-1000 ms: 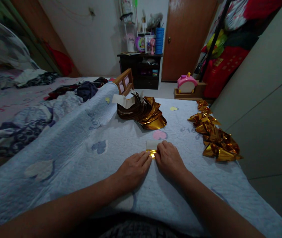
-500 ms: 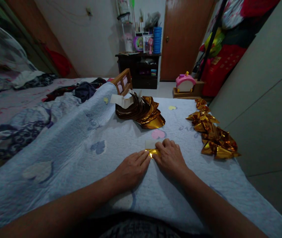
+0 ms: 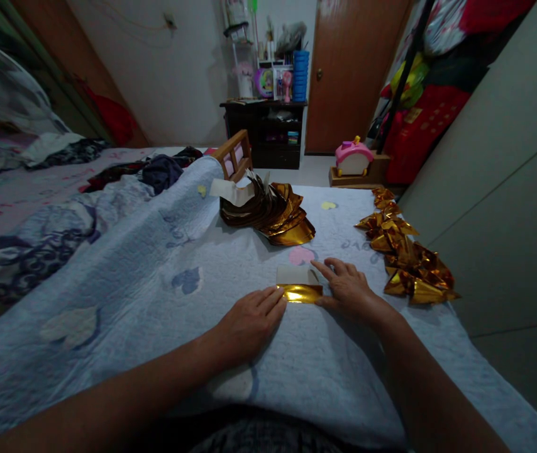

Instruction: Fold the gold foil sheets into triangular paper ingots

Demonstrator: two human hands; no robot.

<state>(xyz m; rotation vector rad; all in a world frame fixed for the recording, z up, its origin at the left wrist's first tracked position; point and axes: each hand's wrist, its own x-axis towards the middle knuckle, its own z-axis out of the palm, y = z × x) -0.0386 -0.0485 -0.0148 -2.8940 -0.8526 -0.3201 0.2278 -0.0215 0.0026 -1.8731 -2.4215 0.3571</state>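
A small sheet of gold foil paper (image 3: 300, 286) lies on the pale blue quilt (image 3: 165, 296), its near edge folded up so a gold strip shows below the white back. My left hand (image 3: 249, 324) lies flat with its fingertips pressing the strip's left end. My right hand (image 3: 348, 286) rests at the strip's right end, fingers stretched out and touching the paper's edge. Neither hand grips anything.
A fanned stack of gold foil sheets (image 3: 273, 214) sits beyond the paper beside a small wooden frame (image 3: 234, 156). Several folded gold pieces (image 3: 405, 251) are piled along the right, by a grey wall. Rumpled bedding and clothes lie at the left.
My right hand has slid rightward along the fold, uncovering the whole gold strip. My left hand has stayed in place.
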